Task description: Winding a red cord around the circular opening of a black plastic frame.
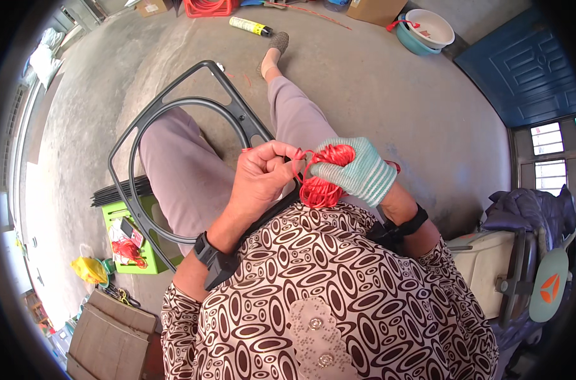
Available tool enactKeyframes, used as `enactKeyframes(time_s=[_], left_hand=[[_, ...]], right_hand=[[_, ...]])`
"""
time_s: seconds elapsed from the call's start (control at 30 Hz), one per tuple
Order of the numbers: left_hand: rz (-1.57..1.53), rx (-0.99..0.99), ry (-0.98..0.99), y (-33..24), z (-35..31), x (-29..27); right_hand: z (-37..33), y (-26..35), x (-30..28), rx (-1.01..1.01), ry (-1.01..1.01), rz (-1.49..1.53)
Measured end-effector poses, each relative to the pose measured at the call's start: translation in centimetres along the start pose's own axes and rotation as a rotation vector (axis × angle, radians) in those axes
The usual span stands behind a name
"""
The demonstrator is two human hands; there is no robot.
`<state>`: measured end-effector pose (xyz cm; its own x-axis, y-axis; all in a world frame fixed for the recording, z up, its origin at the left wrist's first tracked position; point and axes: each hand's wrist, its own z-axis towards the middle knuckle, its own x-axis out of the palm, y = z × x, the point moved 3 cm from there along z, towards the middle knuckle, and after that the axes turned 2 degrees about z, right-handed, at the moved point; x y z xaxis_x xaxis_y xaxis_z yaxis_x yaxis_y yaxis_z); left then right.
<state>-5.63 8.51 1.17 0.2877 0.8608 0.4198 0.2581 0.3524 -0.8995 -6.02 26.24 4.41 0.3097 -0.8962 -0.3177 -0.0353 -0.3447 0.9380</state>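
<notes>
A bundle of shiny red cord (321, 192) is gripped in my right hand (365, 171), which wears a pale green and white knitted glove. My bare left hand (261, 176) pinches a loop of the same cord between thumb and fingers, just left of the bundle. Across my left thigh leans a black frame (134, 130) with rounded corners and a large ring inside it. Its near right part passes behind my left hand and forearm. The frame stands without a hand visibly closed on it.
To my left is a green stool (150, 258) carrying red cord and small items, beside dark stacked strips (120, 192). A yellow bag (89, 270) and cardboard (110, 332) lie nearby. Ahead are a spray can (250, 26) and basins (427, 30). A scooter seat (481, 269) stands at right.
</notes>
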Motion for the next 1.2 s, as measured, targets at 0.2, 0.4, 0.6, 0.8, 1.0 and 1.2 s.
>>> enactKeyframes(time_s=[0.2, 0.4, 0.6, 0.8, 1.0, 1.2], left_hand=[[0.105, 0.017, 0.059, 0.5, 0.0, 0.0], [0.177, 0.012, 0.018, 0.3, -0.3, 0.4], [0.428, 0.018, -0.008, -0.6, -0.5, 1.0], [0.210, -0.148, 0.062, -0.6, -0.8, 1.2], [0.114, -0.170, 0.003, 0.0, -0.6, 0.8], [0.093, -0.249, -0.041, -0.3, -0.7, 0.8]], right_hand=[[0.5, -0.8, 0.0, 0.119, 0.209, -0.063], [0.5, -0.9, -0.1, 0.178, 0.310, -0.080], [0.5, -2.3, 0.1, 0.127, 0.282, 0.019], [0.1, -3.9, 0.8, 0.299, 0.039, 0.821], [1.4, -3.8, -0.5, 0.103, 0.052, 1.323], [-0.2, -0.1, -0.3, -0.316, 0.002, 0.200]])
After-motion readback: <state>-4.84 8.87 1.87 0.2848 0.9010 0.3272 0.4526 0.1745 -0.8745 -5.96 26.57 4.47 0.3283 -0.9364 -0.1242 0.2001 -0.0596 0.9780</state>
